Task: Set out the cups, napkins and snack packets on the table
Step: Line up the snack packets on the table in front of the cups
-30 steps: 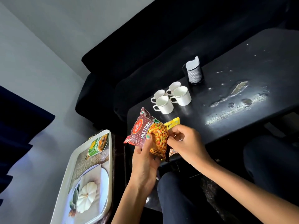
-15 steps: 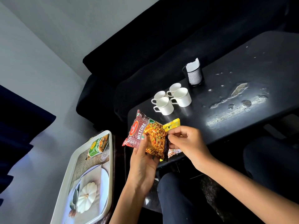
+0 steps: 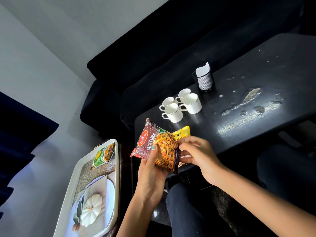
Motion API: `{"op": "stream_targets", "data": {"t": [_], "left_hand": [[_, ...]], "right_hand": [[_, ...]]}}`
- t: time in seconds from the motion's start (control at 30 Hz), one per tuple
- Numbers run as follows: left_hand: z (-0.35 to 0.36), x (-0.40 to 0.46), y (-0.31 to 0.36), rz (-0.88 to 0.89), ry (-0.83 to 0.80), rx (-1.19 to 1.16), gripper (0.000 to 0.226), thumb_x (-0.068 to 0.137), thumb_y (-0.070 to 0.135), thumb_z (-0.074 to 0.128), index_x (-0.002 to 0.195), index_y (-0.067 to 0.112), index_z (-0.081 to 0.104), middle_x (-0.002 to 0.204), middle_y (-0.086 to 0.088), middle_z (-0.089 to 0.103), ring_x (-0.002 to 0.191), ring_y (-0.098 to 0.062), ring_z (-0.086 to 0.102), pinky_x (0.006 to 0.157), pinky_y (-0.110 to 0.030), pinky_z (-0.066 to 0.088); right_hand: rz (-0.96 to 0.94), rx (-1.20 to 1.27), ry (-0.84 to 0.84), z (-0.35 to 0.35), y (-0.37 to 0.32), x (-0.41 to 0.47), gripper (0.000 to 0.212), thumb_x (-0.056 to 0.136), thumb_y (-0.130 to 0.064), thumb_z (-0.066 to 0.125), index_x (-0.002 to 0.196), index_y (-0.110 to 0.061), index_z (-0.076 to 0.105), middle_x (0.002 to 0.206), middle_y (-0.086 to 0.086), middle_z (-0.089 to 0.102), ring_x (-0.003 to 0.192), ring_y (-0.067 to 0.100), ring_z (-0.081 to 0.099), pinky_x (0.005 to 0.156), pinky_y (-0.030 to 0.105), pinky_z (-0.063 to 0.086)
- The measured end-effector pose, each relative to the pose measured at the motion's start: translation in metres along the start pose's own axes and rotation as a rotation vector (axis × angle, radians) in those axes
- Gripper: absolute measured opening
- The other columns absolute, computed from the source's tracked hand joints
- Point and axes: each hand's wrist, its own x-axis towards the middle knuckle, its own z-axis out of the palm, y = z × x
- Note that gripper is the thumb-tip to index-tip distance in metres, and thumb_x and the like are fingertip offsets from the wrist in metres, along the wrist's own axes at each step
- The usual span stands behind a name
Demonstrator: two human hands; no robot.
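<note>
Over the table's (image 3: 256, 79) near edge, both hands (image 3: 152, 175) (image 3: 199, 156) pinch 1 mixture packet (image 3: 159, 147), possibly hiding another.

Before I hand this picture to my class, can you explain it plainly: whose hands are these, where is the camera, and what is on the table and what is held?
There is no machine here. A person wears a wide-angle camera on the head, so the single view looks forward and down at their own bare hands.

The left hand grips a red snack packet marked MIXTURE. The right hand pinches that packet's edge and seems to hold a yellow packet behind it.

On the black table stand four white cups in a cluster and a black mesh holder with a white napkin in it.

To the left lies a white tray with a green packet on it.
</note>
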Motion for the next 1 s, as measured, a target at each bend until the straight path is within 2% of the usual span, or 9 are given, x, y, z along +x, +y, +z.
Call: {"op": "stream_targets", "data": {"t": [0.07, 0.1, 0.2, 0.33, 0.43, 0.6, 0.7, 0.9, 1.0], "left_hand": [[-0.002, 0.000, 0.002, 0.004, -0.020, 0.029, 0.041, 0.089, 0.028, 0.055, 0.120, 0.002, 0.054, 0.127, -0.021, 0.059, 0.114, -0.036, 0.058, 0.094, -0.053, 0.050], [-0.003, 0.000, 0.003, -0.004, -0.033, 0.041, 0.039, 0.088, 0.028, 0.056, 0.118, 0.003, 0.055, 0.126, -0.021, 0.060, 0.111, -0.035, 0.059, 0.094, -0.053, 0.050], [-0.007, -0.001, 0.005, -0.055, -0.056, 0.039, 0.040, 0.088, 0.029, 0.055, 0.122, 0.008, 0.059, 0.123, -0.018, 0.064, 0.099, -0.028, 0.064, 0.083, -0.041, 0.053], [-0.007, -0.003, 0.005, -0.066, -0.057, 0.002, 0.033, 0.088, 0.033, 0.054, 0.107, 0.013, 0.072, 0.114, -0.015, 0.069, 0.099, -0.025, 0.068, 0.089, -0.040, 0.053], [-0.006, -0.005, 0.006, -0.036, -0.026, 0.031, 0.045, 0.084, 0.038, 0.057, 0.118, 0.009, 0.065, 0.114, -0.014, 0.069, 0.099, -0.024, 0.069, 0.078, -0.034, 0.057], [-0.004, -0.007, 0.003, 0.008, -0.044, 0.129, 0.054, 0.086, 0.039, 0.056, 0.131, 0.010, 0.053, 0.123, -0.015, 0.065, 0.112, -0.028, 0.063, 0.081, -0.034, 0.057], [-0.003, -0.007, 0.002, 0.040, -0.078, 0.175, 0.048, 0.089, 0.038, 0.054, 0.129, 0.012, 0.053, 0.120, -0.013, 0.066, 0.110, -0.027, 0.064, 0.089, -0.039, 0.055], [-0.006, -0.007, 0.005, 0.097, -0.118, 0.221, 0.044, 0.088, 0.038, 0.055, 0.126, 0.016, 0.055, 0.116, -0.008, 0.069, 0.104, -0.023, 0.067, 0.079, -0.033, 0.057], [-0.005, -0.007, 0.002, 0.106, -0.116, 0.228, 0.042, 0.085, 0.033, 0.058, 0.123, 0.016, 0.056, 0.113, -0.008, 0.070, 0.102, -0.023, 0.068, 0.077, -0.031, 0.057]], "right_hand": [[-0.085, -0.097, -0.039, -0.004, 0.000, 0.002, 0.020, 0.082, -0.007, 0.063, 0.069, -0.019, 0.071, 0.076, 0.000, 0.066, 0.062, 0.004, 0.063, 0.055, 0.022, 0.053], [-0.121, -0.132, -0.063, -0.005, 0.001, 0.003, 0.017, 0.083, -0.011, 0.064, 0.070, -0.021, 0.072, 0.078, -0.001, 0.066, 0.065, 0.002, 0.063, 0.058, 0.023, 0.055], [-0.158, -0.170, -0.138, -0.010, 0.005, 0.006, 0.013, 0.084, -0.025, 0.066, 0.076, -0.016, 0.073, 0.077, -0.001, 0.066, 0.072, 0.004, 0.063, 0.065, 0.025, 0.057], [-0.108, -0.208, -0.233, -0.013, 0.006, 0.010, 0.029, 0.070, -0.040, 0.072, 0.079, -0.012, 0.074, 0.081, 0.008, 0.065, 0.075, 0.011, 0.063, 0.065, 0.026, 0.056], [-0.059, -0.193, -0.283, -0.014, 0.007, 0.012, 0.012, 0.068, -0.027, 0.078, 0.079, -0.021, 0.077, 0.087, 0.011, 0.068, 0.076, 0.013, 0.067, 0.065, 0.023, 0.055], [0.029, -0.206, -0.237, -0.018, 0.012, 0.016, 0.002, 0.074, -0.018, 0.077, 0.074, -0.017, 0.075, 0.079, 0.005, 0.071, 0.071, 0.018, 0.070, 0.066, 0.027, 0.056], [0.039, -0.231, -0.212, -0.020, 0.012, 0.016, 0.005, 0.076, -0.015, 0.075, 0.071, -0.015, 0.074, 0.077, 0.004, 0.072, 0.071, 0.019, 0.071, 0.065, 0.026, 0.055], [0.027, -0.193, -0.295, -0.018, 0.008, 0.011, 0.004, 0.077, -0.017, 0.074, 0.076, -0.014, 0.076, 0.083, 0.006, 0.074, 0.079, 0.015, 0.071, 0.062, 0.023, 0.055], [0.018, -0.217, -0.246, -0.014, 0.011, 0.009, 0.013, 0.079, -0.012, 0.072, 0.067, -0.016, 0.074, 0.072, 0.000, 0.072, 0.070, 0.009, 0.069, 0.059, 0.020, 0.053]]}}
